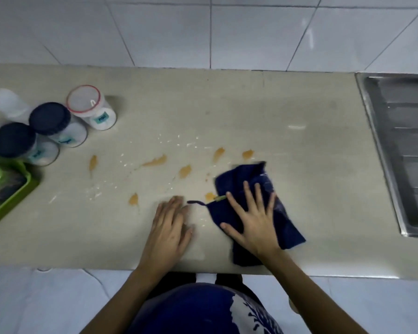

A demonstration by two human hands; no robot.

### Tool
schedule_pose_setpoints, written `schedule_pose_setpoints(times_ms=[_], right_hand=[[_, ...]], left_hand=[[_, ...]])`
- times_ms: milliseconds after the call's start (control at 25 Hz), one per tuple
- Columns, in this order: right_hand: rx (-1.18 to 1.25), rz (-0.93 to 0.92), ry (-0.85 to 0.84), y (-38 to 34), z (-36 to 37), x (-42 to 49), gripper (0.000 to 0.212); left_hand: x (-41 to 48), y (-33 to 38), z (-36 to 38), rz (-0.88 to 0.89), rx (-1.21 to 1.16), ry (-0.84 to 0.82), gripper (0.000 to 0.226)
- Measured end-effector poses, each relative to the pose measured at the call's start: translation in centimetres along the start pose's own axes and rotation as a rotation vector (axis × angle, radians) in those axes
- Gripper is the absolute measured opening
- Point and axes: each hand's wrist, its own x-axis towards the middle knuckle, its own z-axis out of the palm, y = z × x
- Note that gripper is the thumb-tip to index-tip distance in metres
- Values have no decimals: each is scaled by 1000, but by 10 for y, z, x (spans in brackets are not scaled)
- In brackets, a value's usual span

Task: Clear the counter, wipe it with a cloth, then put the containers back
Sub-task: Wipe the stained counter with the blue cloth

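Right hand point(253, 222) flat, fingers spread, pressing on dark blue cloth point(258, 206); palm down, not gripping. Left hand point(170, 225) flat on bare bench point(227, 112) just left of the cloth, fingers together, holding nothing. Cloth loop point(196, 202) lies between the two hands. Orange-brown stains point(155, 161) and white specks point(179, 141) scattered beyond and left of the hands. Far left of left hand: containers grouped upright, two with dark blue lids point(50, 118), one with red-rimmed clear lid point(83, 101). Green tray point(15, 198) at left edge. Steel sink drainer point(405, 145) well right of right hand
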Motion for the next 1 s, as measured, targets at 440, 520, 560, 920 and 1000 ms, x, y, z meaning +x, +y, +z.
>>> schedule_pose_setpoints(times_ms=[440,520,560,920,1000], right_hand=[[150,271,138,22,5,-32,79],[179,328,105,7,2,-33,93],[168,312,85,-6,2,-30,94],[71,-249,-63,-219,44,52,75],[40,-285,-66,-202,40,51,68]], left_hand=[[-35,-102,-34,-72,-92,58,56],[-39,-120,-38,-93,-95,82,56],[-43,-129,-38,-103,-97,86,56],[-81,-187,-46,-294,-106,143,61],[-80,-200,-49,-347,-86,167,64]])
